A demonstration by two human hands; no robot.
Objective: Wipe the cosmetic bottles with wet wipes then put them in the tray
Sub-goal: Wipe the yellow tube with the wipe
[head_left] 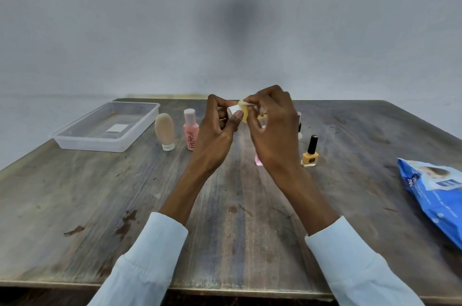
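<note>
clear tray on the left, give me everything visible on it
The tray is a shallow rectangular tub of clear, colourless plastic with a rolled rim and rounded corners. It sits flat at the table's far left, open side up, holding no bottles. A white rectangular label shows on its floor. Neither hand touches it; the beige tube stands just right of it.

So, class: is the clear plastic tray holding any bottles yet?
No. The tray holds no bottles; only a white label shows on its base, and the beige tube stands outside it.

Worn dark wooden table (pixel 75 205), plain grey-white wall (pixel 100 18) behind, soft dark shadow on wall
</note>
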